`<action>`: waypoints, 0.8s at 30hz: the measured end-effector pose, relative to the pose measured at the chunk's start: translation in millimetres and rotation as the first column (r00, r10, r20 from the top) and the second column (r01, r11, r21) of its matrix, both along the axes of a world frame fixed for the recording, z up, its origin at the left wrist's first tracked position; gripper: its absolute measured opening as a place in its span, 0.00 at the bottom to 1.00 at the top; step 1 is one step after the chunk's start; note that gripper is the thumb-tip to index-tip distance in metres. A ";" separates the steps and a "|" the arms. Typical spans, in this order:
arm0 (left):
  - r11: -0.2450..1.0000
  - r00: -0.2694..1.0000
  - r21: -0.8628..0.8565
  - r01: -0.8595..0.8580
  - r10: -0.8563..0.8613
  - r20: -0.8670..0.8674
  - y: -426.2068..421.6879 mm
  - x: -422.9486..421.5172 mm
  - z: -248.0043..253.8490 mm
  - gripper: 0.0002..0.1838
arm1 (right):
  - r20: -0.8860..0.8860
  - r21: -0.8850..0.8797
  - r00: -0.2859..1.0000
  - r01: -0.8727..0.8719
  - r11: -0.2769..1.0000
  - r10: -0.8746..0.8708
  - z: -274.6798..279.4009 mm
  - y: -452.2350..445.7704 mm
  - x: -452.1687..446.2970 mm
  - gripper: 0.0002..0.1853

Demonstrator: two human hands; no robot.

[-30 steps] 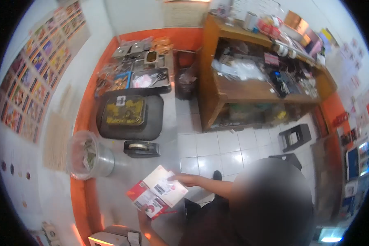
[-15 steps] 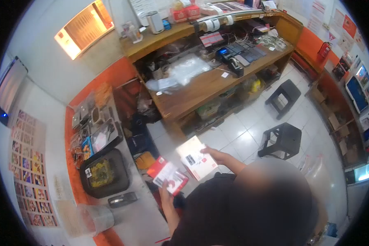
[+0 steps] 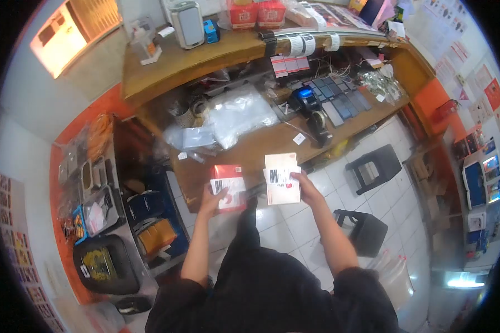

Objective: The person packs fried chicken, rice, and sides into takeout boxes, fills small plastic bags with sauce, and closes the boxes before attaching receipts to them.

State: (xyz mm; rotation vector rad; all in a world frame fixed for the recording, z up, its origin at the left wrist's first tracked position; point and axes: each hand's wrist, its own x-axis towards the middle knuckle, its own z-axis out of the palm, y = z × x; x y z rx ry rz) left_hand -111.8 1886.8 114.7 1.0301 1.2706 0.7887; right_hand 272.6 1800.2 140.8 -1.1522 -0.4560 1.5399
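Observation:
My left hand (image 3: 210, 201) is closed on the lower left side of a red and white box (image 3: 226, 171) with a printed label on its face. My thumb lies across its front. In my right hand (image 3: 310, 191) is a cream-coloured box (image 3: 281, 161), gripped by its right edge, with a white label and red print. Both boxes are held up side by side with a gap between them, in front of the wooden counter (image 3: 250, 161). The fingers behind each box are hidden.
Clear plastic bags (image 3: 241, 116) lie on the counter beside a black device with a blue-lit top (image 3: 305, 100) and several phone-like slabs (image 3: 339, 100). Two dark stools (image 3: 375, 166) stand at the right. A black tray (image 3: 108, 277) is on the left table.
The view and my body have turned to face the counter. Both boxes, still held, are now more upright and level with each other.

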 end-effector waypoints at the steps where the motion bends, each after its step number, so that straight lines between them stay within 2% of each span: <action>1: 0.999 0.999 0.004 0.042 -0.041 -0.027 24.8 9.6 11.8 0.40 | 0.061 -0.020 0.998 -0.003 1.000 0.004 24.0 26.5 2.2 0.34; 2: 0.998 0.998 -0.017 0.054 -0.054 -0.023 51.7 15.0 4.7 0.40 | 0.065 -0.042 0.998 0.009 0.999 -0.006 27.4 54.5 9.0 0.34; 4: 0.975 0.965 -0.042 0.219 -0.223 -0.139 102.9 7.4 -9.3 0.39 | 0.212 -0.172 0.968 -0.099 0.980 0.135 32.2 101.5 25.6 0.37; 6: 0.898 0.847 0.034 0.439 -0.402 -0.348 141.4 -4.6 -18.4 0.41 | 0.229 -0.135 0.962 -0.123 0.983 0.152 34.2 148.8 38.6 0.36; 7: 0.852 0.688 0.083 0.518 -0.356 -0.632 149.0 0.7 3.1 0.37 | 0.339 -0.151 0.913 -0.184 0.971 0.225 23.6 163.9 46.4 0.38; 8: 0.787 0.457 0.089 0.611 -0.258 -0.851 156.1 5.7 36.1 0.33 | 0.432 -0.176 0.852 -0.242 0.954 0.296 9.2 176.3 50.5 0.40; 9: 0.783 0.433 0.049 0.620 -0.288 -0.854 166.6 18.9 52.2 0.33 | 0.449 -0.176 0.831 -0.279 0.944 0.329 -7.5 185.3 61.9 0.39; 11: 0.747 0.657 0.317 0.585 -0.207 -0.725 193.7 66.8 74.5 0.22 | 0.320 -0.244 0.880 -0.283 0.928 0.352 15.7 191.2 65.0 0.40; 13: 0.706 0.692 0.186 0.683 -0.546 -0.471 223.7 125.5 85.1 0.15 | 0.276 -0.282 0.886 -0.296 0.913 0.373 30.8 198.4 76.7 0.40; 15: 0.596 0.723 0.435 0.674 -0.413 -0.554 244.1 169.9 32.1 0.14 | 0.435 -0.379 0.787 -0.281 0.882 0.438 55.6 204.2 85.4 0.38; 16: 0.577 0.721 0.484 0.658 -0.299 -0.625 259.4 182.5 1.1 0.14 | 0.426 -0.393 0.788 -0.281 0.875 0.444 52.7 204.8 89.9 0.38; 17: 0.548 0.710 0.531 0.646 -0.177 -0.681 275.3 193.8 -19.2 0.13 | 0.525 -0.356 0.770 -0.189 0.915 0.363 50.1 203.8 93.1 0.32; 18: 0.552 0.709 0.523 0.649 -0.191 -0.679 293.1 199.3 -21.7 0.13 | 0.617 -0.309 0.737 -0.098 0.946 0.278 47.6 204.0 95.6 0.26; 19: 0.560 0.704 0.506 0.656 -0.212 -0.678 309.9 199.5 -17.3 0.14 | 0.610 -0.325 0.738 -0.097 0.941 0.286 53.6 208.7 95.6 0.26; 21: 0.577 0.697 0.478 0.663 -0.242 -0.675 334.8 197.6 -18.4 0.14 | 0.896 -0.161 0.420 0.010 0.987 0.142 82.5 234.5 87.1 0.23; 22: 0.610 0.691 0.431 0.666 -0.285 -0.664 344.4 194.2 -22.3 0.15 | 0.892 -0.177 0.425 0.012 0.984 0.155 91.5 250.7 76.9 0.23; 24: 0.637 0.682 0.375 0.673 -0.338 -0.649 360.3 192.6 -24.1 0.16 | 0.864 -0.019 0.482 -0.256 0.967 0.144 98.8 289.3 46.5 0.14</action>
